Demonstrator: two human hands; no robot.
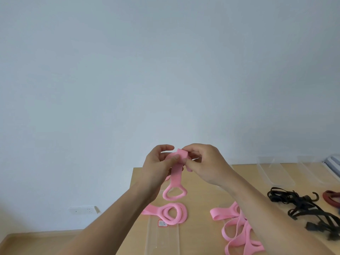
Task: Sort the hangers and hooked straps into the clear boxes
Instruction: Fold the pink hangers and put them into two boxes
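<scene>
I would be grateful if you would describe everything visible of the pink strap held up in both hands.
The pink strap is a flat, soft-looking band, folded over at its top end, where the left hand and the right hand both pinch it. It hangs roughly upright, and its lower end widens into a rounded, hollow loop. It is held in the air above the wooden table; only the fingers visibly touch it.

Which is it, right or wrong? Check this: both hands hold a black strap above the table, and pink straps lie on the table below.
Wrong on colour. In the head view the left hand and right hand hold a pink strap above the table. The black straps lie on it, and other pink straps do lie below.
</scene>
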